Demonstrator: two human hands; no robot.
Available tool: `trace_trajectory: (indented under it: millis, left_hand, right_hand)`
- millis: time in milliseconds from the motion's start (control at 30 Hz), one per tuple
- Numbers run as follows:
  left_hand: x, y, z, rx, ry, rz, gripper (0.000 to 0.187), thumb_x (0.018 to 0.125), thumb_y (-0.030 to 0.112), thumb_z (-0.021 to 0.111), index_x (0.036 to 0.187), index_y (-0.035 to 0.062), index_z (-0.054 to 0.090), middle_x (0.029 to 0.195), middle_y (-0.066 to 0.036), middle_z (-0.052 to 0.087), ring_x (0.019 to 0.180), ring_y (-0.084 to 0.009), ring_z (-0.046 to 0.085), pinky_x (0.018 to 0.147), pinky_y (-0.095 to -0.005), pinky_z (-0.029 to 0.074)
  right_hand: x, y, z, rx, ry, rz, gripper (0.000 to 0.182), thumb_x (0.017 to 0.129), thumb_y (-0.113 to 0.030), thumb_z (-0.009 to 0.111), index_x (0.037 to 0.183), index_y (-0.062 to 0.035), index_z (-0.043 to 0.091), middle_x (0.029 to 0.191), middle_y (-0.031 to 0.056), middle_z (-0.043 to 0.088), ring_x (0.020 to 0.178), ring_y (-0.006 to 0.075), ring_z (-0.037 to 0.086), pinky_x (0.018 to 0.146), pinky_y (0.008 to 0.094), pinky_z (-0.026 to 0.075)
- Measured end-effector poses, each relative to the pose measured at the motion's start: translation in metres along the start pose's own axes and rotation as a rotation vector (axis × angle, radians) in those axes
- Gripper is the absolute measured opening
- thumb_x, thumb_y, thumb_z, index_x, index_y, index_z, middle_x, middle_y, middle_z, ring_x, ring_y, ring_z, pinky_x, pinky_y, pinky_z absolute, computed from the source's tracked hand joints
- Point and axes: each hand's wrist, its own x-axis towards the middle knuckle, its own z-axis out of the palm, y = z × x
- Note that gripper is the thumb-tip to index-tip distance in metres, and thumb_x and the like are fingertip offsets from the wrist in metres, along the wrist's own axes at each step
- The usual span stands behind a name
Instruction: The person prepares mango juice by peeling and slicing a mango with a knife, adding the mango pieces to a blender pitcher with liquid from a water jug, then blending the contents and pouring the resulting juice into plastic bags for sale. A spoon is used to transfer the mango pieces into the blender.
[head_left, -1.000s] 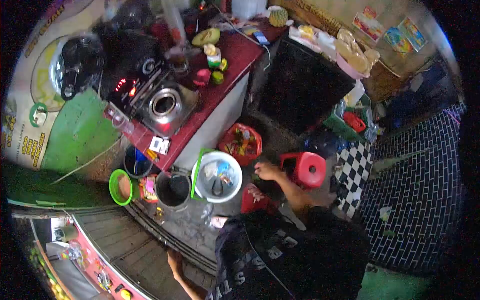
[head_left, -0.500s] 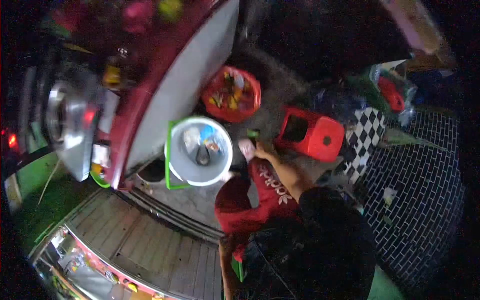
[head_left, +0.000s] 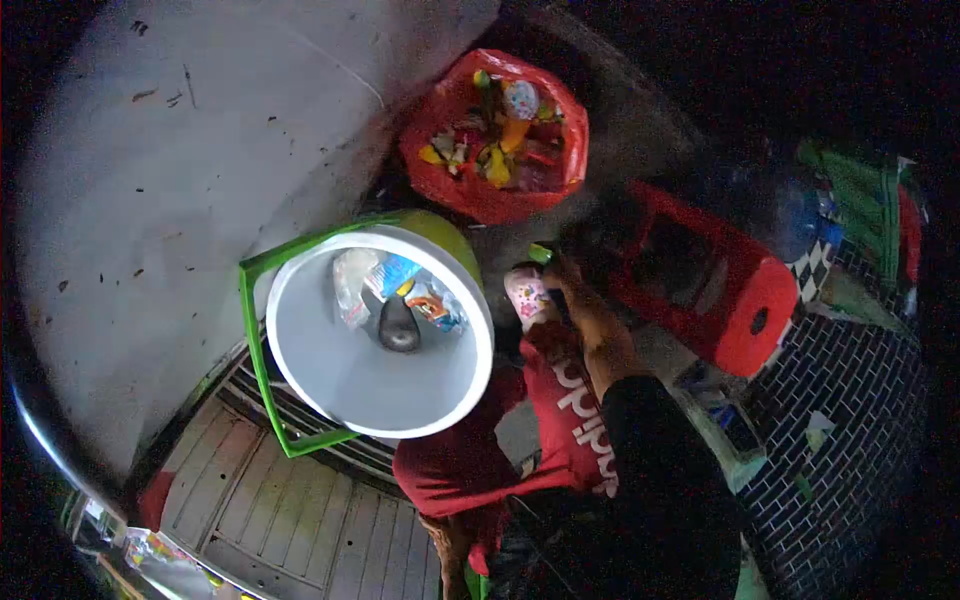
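The right hand (head_left: 566,278) reaches down past the knee, and right at its fingertips is a small green thing (head_left: 540,253), low near the floor, just past the toe of a pink and white shoe (head_left: 527,293). The green thing lies at the front of the fingers, on the side toward the big bucket. It is so small and the light so dim that I cannot tell which way it points or how its long side runs. The fingers bend in toward it, but I cannot tell if they pinch it or only touch it. Of the left arm (head_left: 448,560) just a bit shows at the bottom, beside the red pants (head_left: 455,450), and I cannot see its hand. The bucket (head_left: 340,390) is green outside and white inside, with a green handle (head_left: 255,335) hanging at its far side from the hand. In it lie some crumpled wrappers (head_left: 400,275) and a dark, egg-shaped thing (head_left: 398,325). Beyond the shoe is a shiny red bin (head_left: 430,180) full of yellow, orange and green scraps (head_left: 505,140). A red plastic stool (head_left: 750,345) stands near the right hand, on the other side from the bucket.
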Motion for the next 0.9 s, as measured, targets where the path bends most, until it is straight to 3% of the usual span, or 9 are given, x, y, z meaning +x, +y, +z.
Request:
trace_trajectory:
  millis: [67, 333, 400, 633, 767, 833, 900]
  left_hand:
    - [0.009, -0.007, -0.005, 0.004, 0.03, -0.008, 0.043, 0.09, 0.03, 0.06, 0.122, 0.0035, 0.047, 0.092, -0.014, 0.064, 0.071, -0.0239, 0.063, 0.067, -0.0391, 0.051]
    - [-0.011, -0.023, -0.033, -0.007, 0.043, -0.018, 0.045, 0.09, 0.031, 0.06, 0.122, 0.0033, 0.046, 0.093, -0.015, 0.064, 0.071, -0.0248, 0.063, 0.067, -0.0395, 0.051]
    - [-0.055, -0.039, -0.04, -0.002, 0.015, -0.082, 0.045, 0.09, 0.031, 0.06, 0.122, 0.0032, 0.045, 0.093, -0.015, 0.064, 0.071, -0.025, 0.063, 0.067, -0.0395, 0.051]
    - [-0.062, -0.091, -0.008, -0.031, -0.016, -0.262, 0.046, 0.09, 0.032, 0.06, 0.123, 0.003, 0.045, 0.093, -0.016, 0.064, 0.071, -0.0258, 0.064, 0.067, -0.0398, 0.052]
    - [-0.025, -0.109, -0.005, -0.028, 0.005, -0.307, 0.047, 0.09, 0.033, 0.059, 0.123, 0.0029, 0.044, 0.093, -0.016, 0.064, 0.071, -0.0262, 0.064, 0.067, -0.04, 0.052]
    - [-0.011, -0.114, 0.0, -0.035, 0.033, -0.33, 0.047, 0.09, 0.033, 0.059, 0.123, 0.0029, 0.044, 0.093, -0.016, 0.064, 0.071, -0.0264, 0.064, 0.067, -0.0401, 0.052]
    - [0.012, -0.113, 0.002, -0.043, 0.077, -0.336, 0.048, 0.09, 0.033, 0.059, 0.123, 0.0028, 0.044, 0.093, -0.017, 0.064, 0.071, -0.0266, 0.064, 0.067, -0.0401, 0.052]
  right_hand:
    - [0.007, -0.033, -0.027, 0.012, 0.026, -0.033, 0.051, 0.075, -0.028, 0.063, 0.121, -0.0076, 0.057, 0.111, 0.0194, 0.059, 0.099, 0.0314, 0.059, 0.088, 0.0447, 0.049]
    - [-0.041, -0.039, -0.062, 0.007, 0.157, -0.065, 0.051, 0.075, -0.028, 0.063, 0.122, -0.0078, 0.056, 0.115, 0.0195, 0.057, 0.103, 0.0324, 0.057, 0.09, 0.0461, 0.047]
    - [-0.072, -0.026, -0.05, -0.006, 0.125, -0.048, 0.052, 0.075, -0.027, 0.063, 0.122, -0.0079, 0.056, 0.115, 0.0195, 0.057, 0.103, 0.0327, 0.057, 0.09, 0.0464, 0.046]
    - [-0.092, -0.031, -0.059, -0.071, 0.073, -0.062, 0.052, 0.075, -0.027, 0.063, 0.123, -0.008, 0.055, 0.118, 0.0195, 0.055, 0.106, 0.0336, 0.055, 0.092, 0.0476, 0.045]
    - [-0.102, -0.044, -0.078, -0.067, 0.098, -0.093, 0.053, 0.075, -0.027, 0.064, 0.123, -0.0081, 0.055, 0.12, 0.0196, 0.054, 0.108, 0.0341, 0.054, 0.093, 0.0482, 0.044]
    - [-0.168, -0.002, -0.045, -0.066, 0.114, -0.128, 0.053, 0.075, -0.027, 0.064, 0.124, -0.0082, 0.054, 0.121, 0.0196, 0.053, 0.109, 0.0343, 0.053, 0.094, 0.0485, 0.043]
    - [-0.157, -0.018, -0.065, -0.057, 0.146, -0.175, 0.053, 0.075, -0.027, 0.064, 0.124, -0.0082, 0.054, 0.121, 0.0196, 0.053, 0.11, 0.0346, 0.053, 0.094, 0.0489, 0.043]
